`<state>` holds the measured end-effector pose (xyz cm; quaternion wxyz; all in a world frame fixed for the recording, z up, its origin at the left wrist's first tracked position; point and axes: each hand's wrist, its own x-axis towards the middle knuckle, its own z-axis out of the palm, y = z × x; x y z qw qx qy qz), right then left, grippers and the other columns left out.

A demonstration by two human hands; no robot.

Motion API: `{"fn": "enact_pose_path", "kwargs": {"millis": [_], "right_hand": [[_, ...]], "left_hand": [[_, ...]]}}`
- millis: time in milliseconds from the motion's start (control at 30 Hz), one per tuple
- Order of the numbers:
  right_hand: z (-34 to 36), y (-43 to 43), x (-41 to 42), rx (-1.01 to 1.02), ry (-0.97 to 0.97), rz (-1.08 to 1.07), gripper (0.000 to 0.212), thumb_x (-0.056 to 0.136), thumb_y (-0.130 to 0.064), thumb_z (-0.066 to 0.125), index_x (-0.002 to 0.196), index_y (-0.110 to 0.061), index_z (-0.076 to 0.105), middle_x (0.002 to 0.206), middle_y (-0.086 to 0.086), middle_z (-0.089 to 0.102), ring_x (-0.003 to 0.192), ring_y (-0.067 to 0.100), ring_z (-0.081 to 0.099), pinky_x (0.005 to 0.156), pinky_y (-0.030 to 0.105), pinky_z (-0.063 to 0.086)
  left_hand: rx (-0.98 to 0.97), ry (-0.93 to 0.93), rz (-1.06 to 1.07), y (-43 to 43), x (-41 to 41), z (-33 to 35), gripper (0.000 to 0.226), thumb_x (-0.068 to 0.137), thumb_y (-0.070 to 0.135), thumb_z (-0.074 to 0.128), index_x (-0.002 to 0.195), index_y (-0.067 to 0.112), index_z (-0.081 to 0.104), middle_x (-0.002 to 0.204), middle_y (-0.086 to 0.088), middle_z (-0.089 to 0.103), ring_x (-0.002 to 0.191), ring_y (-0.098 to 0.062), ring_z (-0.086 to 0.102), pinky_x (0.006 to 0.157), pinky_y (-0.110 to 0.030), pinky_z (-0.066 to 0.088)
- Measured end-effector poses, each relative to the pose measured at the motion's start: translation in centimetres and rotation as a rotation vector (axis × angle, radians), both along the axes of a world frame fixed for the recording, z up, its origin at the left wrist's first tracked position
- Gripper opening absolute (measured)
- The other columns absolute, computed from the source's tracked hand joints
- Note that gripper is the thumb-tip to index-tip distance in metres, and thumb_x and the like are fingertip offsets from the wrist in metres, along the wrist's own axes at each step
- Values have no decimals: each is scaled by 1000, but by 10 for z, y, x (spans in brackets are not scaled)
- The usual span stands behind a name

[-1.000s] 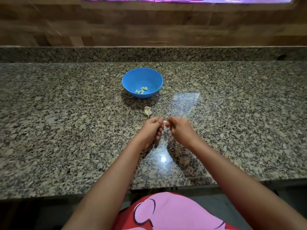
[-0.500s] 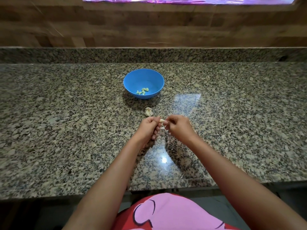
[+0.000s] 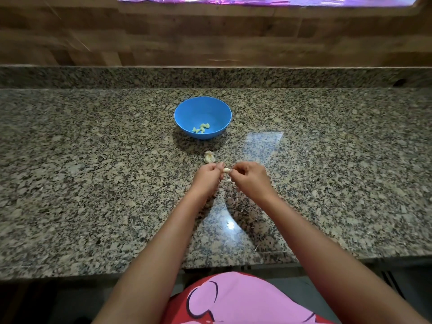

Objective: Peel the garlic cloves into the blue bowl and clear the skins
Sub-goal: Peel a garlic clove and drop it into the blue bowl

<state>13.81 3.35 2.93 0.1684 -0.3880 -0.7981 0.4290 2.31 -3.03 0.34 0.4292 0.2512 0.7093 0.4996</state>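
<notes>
Front edge: the surface [image 3: 93, 183] ends in a straight lip at the person's body; both forearms cross it.
Rear edge: a low granite upstand [image 3: 140, 77] closes the far side, with a wooden wall [image 3: 187, 38] above it.
Open room: granite runs wide to the left and right of the hands; the blue bowl stands between the hands and the upstand.
Left hand [image 3: 208, 177]: fingers curled, pinching the left end of the garlic clove [image 3: 226, 170].
Right hand [image 3: 247, 177]: fingers curled, fingertips pinching the clove's right end, so the hands meet on it.
Garlic clove: held just above the surface, near the middle of its width, on the near side of the bowl.
Blue bowl [image 3: 198, 111]: upright, well apart from the hands, with a small cluster of peeled cloves [image 3: 201, 128] lying near its front wall.
Garlic remnant [image 3: 209, 157]: pale lump on the surface between bowl and hands, just beyond the left hand.
Skin scraps [image 3: 228, 181]: pale flakes on the granite below the hands.
Surface finish: polished speckled granite with a bright glare spot [image 3: 230, 224] between the forearms.
Room: a purple strip [image 3: 257, 0] runs along the top; a pink and red garment [image 3: 245, 298] shows at the bottom.
</notes>
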Motion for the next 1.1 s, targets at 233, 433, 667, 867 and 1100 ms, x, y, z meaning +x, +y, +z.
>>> {"fn": "enact_pose_path", "kwargs": {"millis": [233, 433, 667, 867, 1100], "right_hand": [[0, 4, -2, -772, 380, -204, 17, 86, 5, 45, 78, 9, 59, 64, 13, 57, 50, 16, 52, 44, 21, 45], [-6, 2, 2, -236, 116, -118, 19, 87, -6, 52, 75, 6, 63, 65, 10, 57, 53, 14, 48, 48, 20, 42], [-4, 0, 1, -536, 309, -222, 19, 87, -1, 49, 71, 3, 60, 64, 10, 56, 53, 17, 49, 50, 25, 44], [-2, 1, 4, -527, 277, -228, 18, 88, -7, 54, 75, 4, 61, 65, 9, 58, 53, 15, 51, 50, 23, 46], [-10, 12, 14, -266, 125, -186, 17, 88, -13, 59, 72, -7, 63, 71, 8, 63, 57, 15, 56, 58, 27, 52]], "left_hand": [[195, 5, -23, -2, 8, 0, 25, 100, 21, 40, 79, 9, 48, 65, 0, 45, 53, -8, 40, 44, -18, 36], [93, 5, 44, 0, 13, -3, 33, 99, 28, 44, 69, 14, 51, 57, 2, 43, 47, -11, 34, 44, -24, 27], [111, -48, 53, 5, 16, -1, 32, 99, 29, 42, 73, 14, 50, 57, 4, 43, 45, -7, 33, 42, -22, 28], [68, 181, 55, 6, 19, 0, 31, 97, 31, 45, 73, 15, 53, 62, 1, 48, 51, -12, 38, 49, -26, 31], [22, -197, 199, 4, 5, 2, 27, 97, 26, 47, 78, 9, 57, 60, 3, 50, 44, -6, 38, 36, -16, 29]]}}
